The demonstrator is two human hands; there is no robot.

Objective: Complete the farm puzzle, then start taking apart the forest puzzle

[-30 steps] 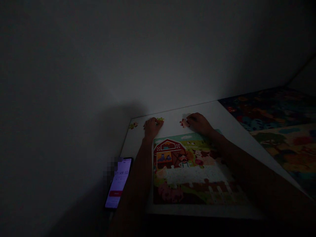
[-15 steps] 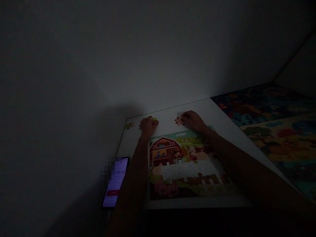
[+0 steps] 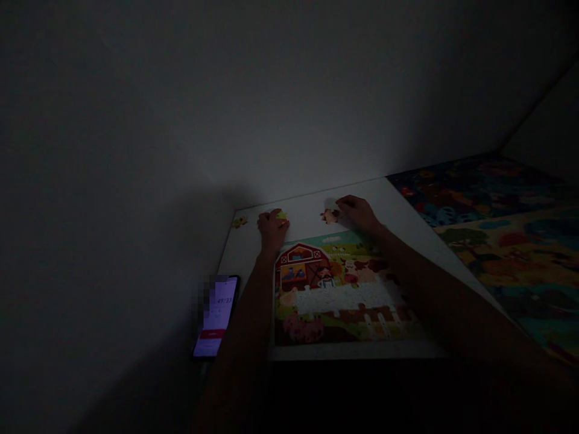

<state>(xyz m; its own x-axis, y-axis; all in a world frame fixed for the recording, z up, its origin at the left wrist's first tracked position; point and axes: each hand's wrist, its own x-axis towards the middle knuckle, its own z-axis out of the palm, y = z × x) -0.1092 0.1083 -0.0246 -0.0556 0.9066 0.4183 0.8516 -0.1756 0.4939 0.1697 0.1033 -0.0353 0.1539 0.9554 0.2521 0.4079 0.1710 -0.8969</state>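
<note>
My left hand [image 3: 272, 231] lies low over the white table's far part, fingers spread and bent. A yellow-green puzzle piece [image 3: 281, 215] shows between its forefinger and thumb, partly covered. To its right, my right hand [image 3: 356, 212] has thumb and fingers pinched together at the edge of a pinkish-brown puzzle piece [image 3: 329, 216]; the exact contact is hard to see in the dim light. Below both hands lies a partly assembled farm puzzle [image 3: 301, 256] with a barn, a farmer and a cow. A pale gap [image 3: 339, 298] runs across its middle. My right forearm hides its right side.
Another loose puzzle piece [image 3: 239, 222] lies at the table's far left corner. A lit phone [image 3: 215, 316] showing a timer is at the left edge. Colourful picture panels [image 3: 493, 247] extend along the right. A wall [image 3: 289, 108] rises behind the table.
The view has shifted slightly, so the table's near edge sits higher. My right hand has moved a little up beside the pinkish-brown piece. My left hand stays beside the yellow-green piece.
</note>
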